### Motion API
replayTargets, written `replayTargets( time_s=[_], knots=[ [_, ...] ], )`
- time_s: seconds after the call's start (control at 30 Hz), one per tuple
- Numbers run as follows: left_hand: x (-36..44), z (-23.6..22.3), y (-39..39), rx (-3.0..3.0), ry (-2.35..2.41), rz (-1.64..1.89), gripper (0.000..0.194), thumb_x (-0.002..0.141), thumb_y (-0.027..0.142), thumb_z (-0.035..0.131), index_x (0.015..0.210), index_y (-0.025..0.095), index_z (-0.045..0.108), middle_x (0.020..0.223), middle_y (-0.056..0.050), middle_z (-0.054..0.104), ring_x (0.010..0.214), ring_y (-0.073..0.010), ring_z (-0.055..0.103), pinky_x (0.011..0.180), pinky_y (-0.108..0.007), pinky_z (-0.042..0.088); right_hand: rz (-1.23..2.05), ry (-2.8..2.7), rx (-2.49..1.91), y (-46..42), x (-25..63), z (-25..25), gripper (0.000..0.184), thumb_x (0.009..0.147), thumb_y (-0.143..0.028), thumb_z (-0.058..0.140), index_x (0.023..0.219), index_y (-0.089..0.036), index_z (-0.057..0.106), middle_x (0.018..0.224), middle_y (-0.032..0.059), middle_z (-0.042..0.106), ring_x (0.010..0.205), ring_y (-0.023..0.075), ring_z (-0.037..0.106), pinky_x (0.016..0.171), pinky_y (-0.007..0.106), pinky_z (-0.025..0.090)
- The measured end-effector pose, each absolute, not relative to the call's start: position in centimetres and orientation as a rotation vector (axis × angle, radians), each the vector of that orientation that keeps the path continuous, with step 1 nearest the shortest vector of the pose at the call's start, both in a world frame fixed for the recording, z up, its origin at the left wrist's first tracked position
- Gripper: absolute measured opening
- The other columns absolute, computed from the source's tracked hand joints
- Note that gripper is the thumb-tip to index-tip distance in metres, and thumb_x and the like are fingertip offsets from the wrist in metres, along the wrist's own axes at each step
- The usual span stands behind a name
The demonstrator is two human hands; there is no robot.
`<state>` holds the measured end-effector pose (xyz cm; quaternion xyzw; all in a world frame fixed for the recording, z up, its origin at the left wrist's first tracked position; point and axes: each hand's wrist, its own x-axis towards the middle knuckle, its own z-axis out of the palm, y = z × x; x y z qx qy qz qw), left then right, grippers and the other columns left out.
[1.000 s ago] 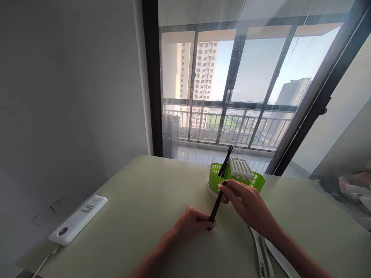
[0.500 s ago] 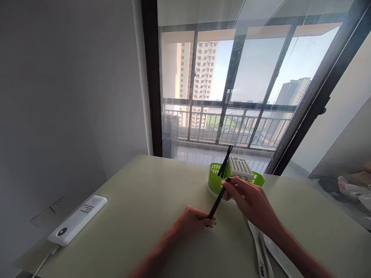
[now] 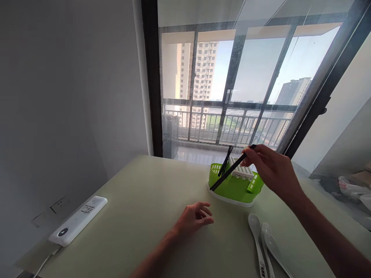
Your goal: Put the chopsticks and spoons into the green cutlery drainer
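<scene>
My right hand (image 3: 271,166) pinches the upper ends of black chopsticks (image 3: 230,169), which slant down to the left across the front of a green utensil holder (image 3: 232,190). How many sticks are in the pinch I cannot tell. Several more black chopsticks (image 3: 225,164) stand leaning in the holder's left compartment. A white slotted piece (image 3: 241,168) sits over its middle, partly behind the held sticks. My left hand (image 3: 197,218) rests low over the table with thumb and fingers apart, holding nothing.
White spoons (image 3: 256,231) lie at the table's front right, near my right forearm. A white power strip (image 3: 78,220) with a cable is at the left edge by the wall. Behind the table (image 3: 139,216) stands a glass door with a dark frame (image 3: 153,85).
My left hand has let go of the chopsticks and its fingers have spread. My right hand has lifted them up and to the right, in front of the green holder.
</scene>
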<state>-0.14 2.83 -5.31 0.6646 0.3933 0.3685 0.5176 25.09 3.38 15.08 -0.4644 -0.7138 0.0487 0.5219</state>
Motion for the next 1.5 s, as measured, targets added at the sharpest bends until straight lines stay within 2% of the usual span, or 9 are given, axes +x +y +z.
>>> replayTargets(
  time_s=[0.1, 0.23, 0.5, 0.7, 0.93, 1.1, 1.27, 1.5],
  knots=[
    [-0.2, -5.6, 3.1, 1.594, 0.962, 0.871, 0.052, 0.078, 0.043, 0.080, 0.121, 0.017, 0.067, 0.100, -0.006, 0.077, 0.085, -0.0183, 0.071, 0.080, -0.032, 0.057, 0.016, -1.639, -1.139, 6.1, 26.8, 17.0, 0.039, 0.098, -0.060, 0.055, 0.087, -0.024, 0.067, 0.070, 0.0004, 0.074, 0.067, 0.0198, 0.074, 0.066, 0.029, 0.054],
    [-0.1, -5.7, 3.0, 1.598, 1.009, 0.864, 0.044, 0.079, 0.043, 0.078, 0.114, 0.017, 0.069, 0.096, -0.005, 0.076, 0.083, -0.0182, 0.070, 0.079, -0.031, 0.056, 0.050, -1.621, -1.197, 10.2, 27.4, 16.5, 0.044, 0.096, -0.064, 0.053, 0.086, -0.024, 0.067, 0.071, 0.0011, 0.074, 0.065, 0.0214, 0.075, 0.061, 0.029, 0.055],
    [-0.1, -5.7, 2.9, 1.594, 1.035, 0.861, 0.033, 0.083, 0.041, 0.074, 0.106, 0.018, 0.070, 0.087, -0.002, 0.074, 0.075, -0.0155, 0.068, 0.073, -0.028, 0.053, 0.181, -1.733, -1.368, 16.3, 25.6, 12.7, 0.036, 0.097, -0.051, 0.050, 0.080, -0.023, 0.064, 0.073, 0.0015, 0.076, 0.060, 0.0189, 0.074, 0.056, 0.026, 0.048],
    [0.0, -6.1, 3.1, 1.612, 1.033, 0.850, 0.032, 0.085, 0.043, 0.071, 0.104, 0.017, 0.070, 0.087, -0.003, 0.076, 0.075, -0.0160, 0.068, 0.073, -0.028, 0.053, 0.181, -1.808, -1.450, 18.8, 25.1, 10.3, 0.035, 0.097, -0.047, 0.050, 0.075, -0.023, 0.064, 0.069, 0.0005, 0.076, 0.058, 0.0173, 0.071, 0.067, 0.028, 0.049],
    [0.1, -5.8, 2.9, 1.626, 1.021, 0.861, 0.029, 0.087, 0.043, 0.066, 0.099, 0.017, 0.070, 0.083, -0.002, 0.075, 0.071, -0.0146, 0.066, 0.070, -0.027, 0.052, 0.131, -1.849, -1.576, 19.3, 25.1, 9.4, 0.033, 0.097, -0.045, 0.052, 0.077, -0.024, 0.067, 0.057, 0.0004, 0.071, 0.063, 0.0204, 0.072, 0.068, 0.028, 0.047],
    [0.1, -5.3, 2.6, 1.654, 1.011, 0.862, 0.026, 0.090, 0.041, 0.063, 0.097, 0.017, 0.069, 0.082, -0.002, 0.074, 0.069, -0.0144, 0.065, 0.069, -0.027, 0.051, 0.058, -1.848, -1.642, 19.2, 24.9, 9.7, 0.024, 0.096, -0.039, 0.055, 0.094, -0.021, 0.070, 0.071, 0.0037, 0.077, 0.069, 0.0215, 0.072, 0.065, 0.029, 0.046],
    [0.0, -5.4, 2.6, 1.682, 1.009, 0.868, 0.025, 0.092, 0.041, 0.061, 0.097, 0.018, 0.069, 0.082, -0.002, 0.074, 0.070, -0.0140, 0.065, 0.069, -0.026, 0.051, -0.044, -1.822, -1.719, 19.0, 24.8, 10.1, 0.022, 0.095, -0.035, 0.057, 0.110, -0.021, 0.066, 0.090, 0.0059, 0.080, 0.080, 0.0234, 0.072, 0.060, 0.029, 0.041],
    [0.0, -5.5, 2.7, 1.702, 1.017, 0.868, 0.026, 0.093, 0.041, 0.060, 0.097, 0.017, 0.069, 0.082, -0.002, 0.074, 0.070, -0.0139, 0.065, 0.070, -0.026, 0.051, -0.163, -1.779, -1.801, 17.8, 25.2, 10.5, 0.038, 0.093, -0.032, 0.059, 0.130, -0.022, 0.053, 0.092, 0.0067, 0.079, 0.086, 0.0291, 0.071, 0.063, 0.032, 0.039]
  ],
)
